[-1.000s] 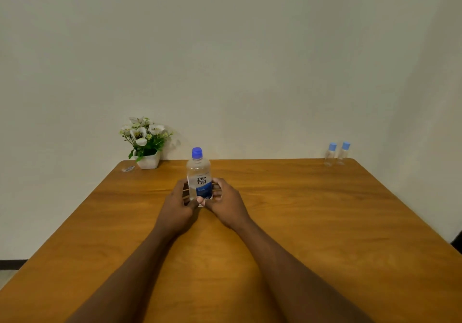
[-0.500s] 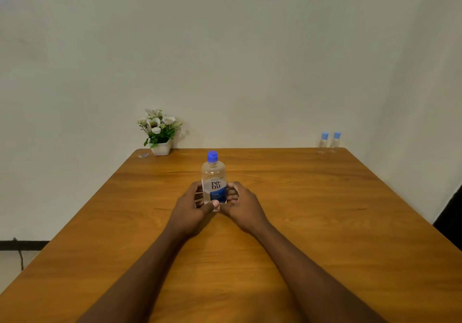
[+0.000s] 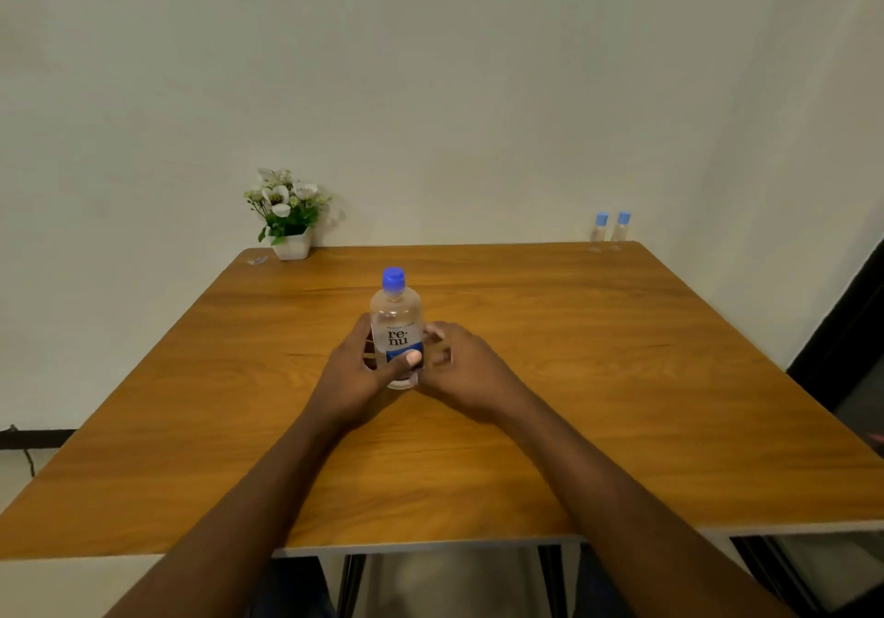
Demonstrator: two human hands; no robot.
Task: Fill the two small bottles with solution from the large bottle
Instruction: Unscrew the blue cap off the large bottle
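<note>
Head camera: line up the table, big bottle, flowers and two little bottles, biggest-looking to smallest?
1. table
2. flowers and big bottle, too alike to rank; the bottle sits nearer
3. left little bottle and right little bottle, alike

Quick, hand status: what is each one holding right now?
Left hand: grips the large bottle.
Right hand: fingers curled beside the bottle, blurred; whether it holds it cannot be told.

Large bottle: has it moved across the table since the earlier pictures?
Cannot tell. The camera itself shifted; judged against the flower pot, the large bottle shows no clear displacement.
</note>
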